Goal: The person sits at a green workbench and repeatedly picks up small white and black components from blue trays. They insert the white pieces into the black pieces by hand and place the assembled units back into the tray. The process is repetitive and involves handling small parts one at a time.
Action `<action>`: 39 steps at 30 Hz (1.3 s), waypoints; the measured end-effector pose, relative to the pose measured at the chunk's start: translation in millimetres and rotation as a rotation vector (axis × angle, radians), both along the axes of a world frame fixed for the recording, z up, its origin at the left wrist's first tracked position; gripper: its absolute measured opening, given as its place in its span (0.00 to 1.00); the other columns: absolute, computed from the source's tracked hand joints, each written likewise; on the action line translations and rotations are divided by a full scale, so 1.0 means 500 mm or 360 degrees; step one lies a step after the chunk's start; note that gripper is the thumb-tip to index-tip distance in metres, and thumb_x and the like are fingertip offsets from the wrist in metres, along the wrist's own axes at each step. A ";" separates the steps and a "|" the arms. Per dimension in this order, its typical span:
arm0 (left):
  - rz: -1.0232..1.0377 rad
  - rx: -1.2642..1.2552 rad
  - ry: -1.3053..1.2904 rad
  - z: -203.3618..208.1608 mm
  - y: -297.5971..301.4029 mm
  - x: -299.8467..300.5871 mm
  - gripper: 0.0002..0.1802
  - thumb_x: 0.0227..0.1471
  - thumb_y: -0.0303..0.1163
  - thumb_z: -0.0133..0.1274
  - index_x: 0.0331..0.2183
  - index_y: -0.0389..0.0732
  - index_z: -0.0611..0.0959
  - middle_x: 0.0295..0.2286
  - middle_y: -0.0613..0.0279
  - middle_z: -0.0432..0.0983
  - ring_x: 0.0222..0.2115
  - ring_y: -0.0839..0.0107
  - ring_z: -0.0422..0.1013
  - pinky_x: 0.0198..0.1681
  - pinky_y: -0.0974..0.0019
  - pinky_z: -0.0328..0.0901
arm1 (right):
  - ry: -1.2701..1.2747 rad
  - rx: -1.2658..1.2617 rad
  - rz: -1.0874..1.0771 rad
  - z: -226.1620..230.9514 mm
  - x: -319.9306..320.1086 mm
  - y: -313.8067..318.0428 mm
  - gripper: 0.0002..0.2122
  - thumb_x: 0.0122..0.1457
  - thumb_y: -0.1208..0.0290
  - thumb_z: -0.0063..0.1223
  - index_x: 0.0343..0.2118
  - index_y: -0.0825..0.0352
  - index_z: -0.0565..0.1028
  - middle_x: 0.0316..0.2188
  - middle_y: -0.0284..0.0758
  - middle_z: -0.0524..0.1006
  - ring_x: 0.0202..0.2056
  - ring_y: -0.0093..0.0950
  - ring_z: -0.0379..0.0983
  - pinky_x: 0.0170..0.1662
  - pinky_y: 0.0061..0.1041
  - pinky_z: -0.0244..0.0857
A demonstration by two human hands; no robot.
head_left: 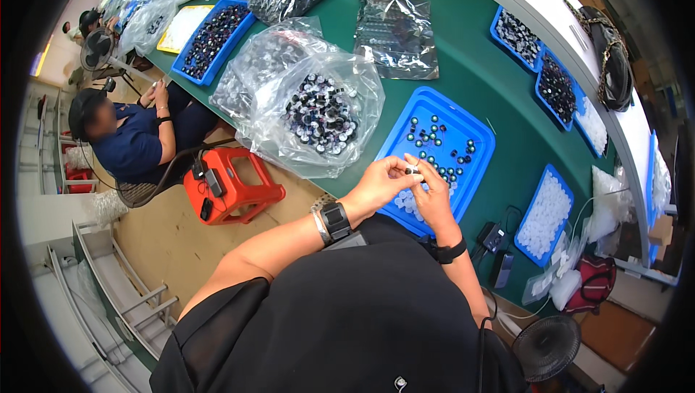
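My left hand (pixel 378 189) and my right hand (pixel 434 197) meet above a blue tray (pixel 469 114), fingertips pinched together. Between them is a small black-and-white cylindrical piece (pixel 412 170); its finer details are too small to make out. Both hands appear to grip it. Inside the tray, several shiny dark round pieces (pixel 431 141) lie scattered toward the far side. Translucent white caps (pixel 405 203) are heaped nearer to me, partly hidden by my hands. Left of the tray stands an open clear plastic bag (pixel 365 89) full of small black-and-white pieces.
A blue tray of white caps (pixel 544 213) is at the right, near black power adapters (pixel 499 266). More filled trays (pixel 556 89) line the right side. A flat plastic bag (pixel 397 34) lies farther back. At left are a red stool (pixel 232 183) and a seated person (pixel 134 128).
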State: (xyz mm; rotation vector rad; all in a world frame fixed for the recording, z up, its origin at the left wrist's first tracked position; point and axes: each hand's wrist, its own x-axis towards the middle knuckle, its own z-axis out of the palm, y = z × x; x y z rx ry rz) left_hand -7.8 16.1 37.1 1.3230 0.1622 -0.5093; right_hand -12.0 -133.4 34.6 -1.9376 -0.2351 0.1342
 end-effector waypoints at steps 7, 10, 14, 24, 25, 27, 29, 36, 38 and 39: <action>0.0121 0.0013 0.0381 -0.042 0.028 0.006 0.17 0.51 0.41 0.56 0.34 0.35 0.78 0.26 0.64 0.73 0.28 0.77 0.68 0.35 0.73 0.65 | 0.0302 -0.0418 0.0166 -0.060 -0.008 -0.013 0.15 0.56 0.68 0.53 0.46 0.65 0.73 0.36 0.40 0.77 0.29 0.33 0.74 0.35 0.26 0.67; 0.0321 -0.0022 0.0615 -0.107 0.084 0.027 0.22 0.51 0.49 0.54 0.32 0.37 0.78 0.26 0.66 0.72 0.26 0.75 0.68 0.35 0.71 0.65 | 0.0331 -0.0487 0.0195 -0.105 -0.026 -0.032 0.14 0.56 0.64 0.53 0.42 0.67 0.76 0.32 0.40 0.78 0.28 0.33 0.74 0.34 0.28 0.67; 0.0726 -0.0303 0.0659 -0.138 0.178 0.081 0.22 0.52 0.51 0.53 0.30 0.39 0.77 0.24 0.64 0.73 0.24 0.74 0.68 0.31 0.71 0.65 | 0.0578 -0.0335 0.0018 -0.159 -0.042 -0.069 0.13 0.56 0.64 0.52 0.39 0.66 0.77 0.23 0.39 0.78 0.24 0.29 0.75 0.30 0.29 0.67; 0.0262 -0.0264 0.0597 -0.184 0.168 0.104 0.13 0.54 0.35 0.52 0.36 0.35 0.77 0.33 0.58 0.76 0.31 0.72 0.72 0.34 0.70 0.69 | 0.0043 -0.0833 -0.0601 -0.256 0.020 -0.113 0.07 0.57 0.69 0.49 0.33 0.65 0.76 0.27 0.38 0.76 0.28 0.33 0.73 0.31 0.30 0.66; 0.0159 -0.0160 0.0630 -0.178 0.124 0.084 0.11 0.54 0.33 0.52 0.36 0.35 0.77 0.32 0.59 0.75 0.31 0.72 0.72 0.34 0.70 0.70 | -0.0048 -0.0901 -0.0643 -0.250 0.033 -0.111 0.07 0.56 0.69 0.49 0.33 0.65 0.76 0.29 0.38 0.76 0.29 0.35 0.73 0.33 0.31 0.66; -0.0253 0.0089 0.0529 -0.231 0.070 0.045 0.13 0.53 0.31 0.52 0.38 0.33 0.77 0.32 0.59 0.75 0.32 0.72 0.72 0.35 0.68 0.70 | -0.0013 -0.1035 -0.0595 -0.240 0.063 -0.107 0.07 0.56 0.68 0.50 0.34 0.63 0.76 0.32 0.38 0.75 0.34 0.37 0.72 0.36 0.34 0.65; -0.0539 0.0232 0.0540 -0.245 0.025 0.030 0.17 0.51 0.31 0.54 0.42 0.33 0.77 0.32 0.59 0.74 0.34 0.72 0.72 0.35 0.69 0.70 | -0.0023 -0.1178 -0.0548 -0.249 0.087 -0.108 0.07 0.55 0.68 0.51 0.34 0.61 0.77 0.34 0.37 0.75 0.37 0.37 0.71 0.39 0.36 0.63; -0.1092 0.1153 -0.0493 -0.336 -0.063 0.006 0.21 0.43 0.28 0.54 0.44 0.40 0.78 0.36 0.46 0.73 0.37 0.47 0.70 0.45 0.58 0.65 | -0.0009 -0.1582 -0.0184 -0.276 0.124 -0.112 0.08 0.50 0.67 0.56 0.34 0.61 0.77 0.34 0.34 0.75 0.41 0.35 0.69 0.45 0.37 0.58; -0.0918 0.1233 -0.0472 -0.320 -0.083 -0.015 0.17 0.40 0.27 0.56 0.38 0.39 0.79 0.32 0.48 0.74 0.37 0.52 0.70 0.44 0.59 0.65 | 0.0037 -0.1532 -0.0137 -0.273 0.123 -0.113 0.09 0.49 0.68 0.57 0.33 0.62 0.75 0.33 0.35 0.76 0.41 0.35 0.69 0.46 0.38 0.57; -0.0855 0.1243 -0.0475 -0.325 -0.086 -0.018 0.15 0.39 0.26 0.57 0.35 0.39 0.80 0.31 0.48 0.74 0.37 0.52 0.70 0.43 0.58 0.65 | 0.0043 -0.1431 -0.0180 -0.273 0.121 -0.112 0.08 0.49 0.69 0.57 0.33 0.62 0.75 0.33 0.35 0.76 0.40 0.36 0.70 0.46 0.38 0.58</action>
